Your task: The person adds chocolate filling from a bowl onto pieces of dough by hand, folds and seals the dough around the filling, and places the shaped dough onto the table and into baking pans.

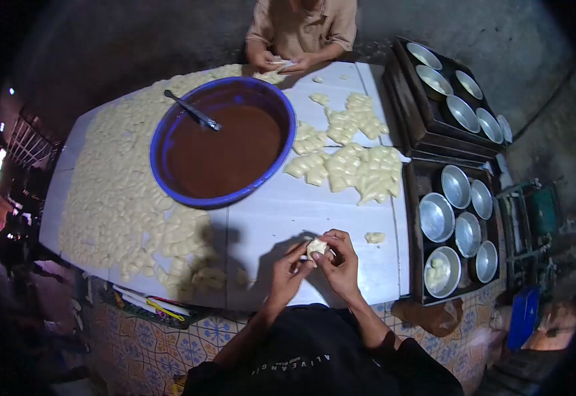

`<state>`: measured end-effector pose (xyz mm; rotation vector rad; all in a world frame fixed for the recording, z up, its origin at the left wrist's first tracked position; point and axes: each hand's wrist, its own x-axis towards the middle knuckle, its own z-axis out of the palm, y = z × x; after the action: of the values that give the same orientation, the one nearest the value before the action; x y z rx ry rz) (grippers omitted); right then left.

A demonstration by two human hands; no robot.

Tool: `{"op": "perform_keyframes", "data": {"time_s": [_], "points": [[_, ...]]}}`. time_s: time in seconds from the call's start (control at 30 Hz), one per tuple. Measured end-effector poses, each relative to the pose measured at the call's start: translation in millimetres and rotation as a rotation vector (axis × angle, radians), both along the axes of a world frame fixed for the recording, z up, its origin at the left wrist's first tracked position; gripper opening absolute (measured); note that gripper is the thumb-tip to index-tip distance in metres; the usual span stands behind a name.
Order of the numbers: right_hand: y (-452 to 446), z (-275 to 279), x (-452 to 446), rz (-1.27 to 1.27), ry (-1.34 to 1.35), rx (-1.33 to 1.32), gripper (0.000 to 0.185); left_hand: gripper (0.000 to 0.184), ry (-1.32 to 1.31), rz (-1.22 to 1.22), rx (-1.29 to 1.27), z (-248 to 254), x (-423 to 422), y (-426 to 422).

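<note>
Near the front edge of the white table [268,228], my left hand [289,272] and my right hand [340,264] meet around a small pale dough piece [316,248]. The fingers of both hands are pressed on it. One loose dough piece [375,237] lies to the right of my right hand. Flattened dough clusters [354,168] rest further back on the right. Many dough pieces [116,178] cover the table's left side. A blue basin [288,158] of brown filling [228,155] stands between them, with a metal-tipped utensil [195,111] in it.
Across the table, a person [307,33] holds some dough in both hands. Dark trays with round metal tins [436,218] stand along the right side, one tin [441,272] holding dough. A basket [149,307] of utensils sits below the front left edge.
</note>
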<state>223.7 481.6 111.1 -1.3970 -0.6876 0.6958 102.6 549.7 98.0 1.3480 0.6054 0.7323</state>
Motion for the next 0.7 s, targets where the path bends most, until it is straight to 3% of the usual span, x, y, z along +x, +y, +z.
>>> {"op": "perform_keyframes", "data": {"time_s": [0.1, 0.13, 0.17, 0.23, 0.3, 0.33, 0.37, 0.43, 0.47, 0.5, 0.53, 0.57, 0.6, 0.67, 0.7], "points": [[18.5, -5.2, -17.5, 0.021, 0.007, 0.044, 0.023, 0.027, 0.009, 0.202, 0.027, -4.2, -3.9, -0.9], [21.6, -21.9, -14.4, 0.204, -0.016, 0.057, 0.023, 0.025, 0.017, 0.302, 0.0, -8.5, -7.4, -0.1], [25.8, -20.1, -14.7, 0.22, -0.015, 0.062, 0.023, 0.023, 0.024, 0.397, -0.03, -3.9, -9.2, 1.0], [35.6, -16.6, -12.1, 0.164, -0.089, 0.087, 0.035, 0.02, -0.002, 0.451, -0.037, 4.8, -12.1, 1.2], [38.9, 5.9, -10.3, 0.163, -0.295, 0.111, 0.061, 0.018, 0.202, 0.322, 0.217, 20.7, -15.6, 3.8], [41.1, -1.6, -11.9, 0.29, -0.329, 0.212, 0.061, 0.012, 0.067, 0.158, -0.125, -9.1, -22.3, 5.9], [44.4, -5.1, -15.9, 0.412, -0.362, 0.317, 0.061, 0.017, -0.494, -0.016, -0.612, -10.8, -19.3, 11.3], [46.3, -5.1, -17.0, 0.426, -0.352, 0.244, 0.062, 0.026, -0.609, 0.066, -1.037, -9.2, -16.8, 9.5], [46.6, 11.2, -15.3, 0.458, -0.155, 0.218, 0.07, 0.042, -0.546, 0.018, -1.014, -1.8, -16.1, 8.7], [48.8, 20.3, -13.9, 0.489, 0.047, 0.19, 0.081, 0.075, -0.642, -0.164, -1.065, 4.7, -16.5, 19.5], [51.4, -12.2, 9.2, 0.704, 0.223, 0.183, 0.112, 0.092, -0.757, -0.351, -1.009, 11.8, -12.7, 33.0], [51.7, -19.0, 14.1, 0.703, 0.387, 0.25, 0.125, 0.109, -0.866, -0.538, -0.946, 27.2, -7.6, 49.2], [51.3, -17.1, 12.3, 0.674, 0.447, 0.268, 0.128, 0.126, -0.848, -0.56, -0.889, 20.0, -4.1, 69.9], [52.3, -27.9, 17.1, 0.62, 0.434, 0.207, 0.133, 0.097, -0.597, -0.467, -0.46, 17.9, -2.3, 131.0], [54.1, -27.8, 17.5, 0.632, 0.427, 0.209, 0.133, 0.07, -0.351, 0.023, -0.258, 37.4, 8.0, 151.6]]}}
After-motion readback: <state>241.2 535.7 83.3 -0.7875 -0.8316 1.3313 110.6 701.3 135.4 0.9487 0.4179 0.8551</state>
